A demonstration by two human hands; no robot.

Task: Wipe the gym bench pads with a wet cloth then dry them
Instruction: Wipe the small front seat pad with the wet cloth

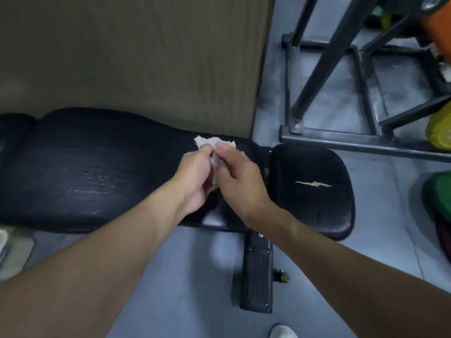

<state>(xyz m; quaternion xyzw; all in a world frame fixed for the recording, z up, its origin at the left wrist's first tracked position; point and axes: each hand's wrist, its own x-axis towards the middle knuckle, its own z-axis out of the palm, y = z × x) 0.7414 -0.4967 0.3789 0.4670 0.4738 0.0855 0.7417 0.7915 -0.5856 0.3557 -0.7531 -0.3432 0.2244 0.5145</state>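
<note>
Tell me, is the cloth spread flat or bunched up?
Bunched up: the cloth is crumpled between the left hand and right hand.

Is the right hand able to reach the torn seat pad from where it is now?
Probably yes. The right hand, gripping the cloth with the left hand, is just beside the seat pad; nothing lies between.

Black metal rack frame stands far right on the grey floor. Brown wall panel far left. White shoe near, right of centre.
</note>
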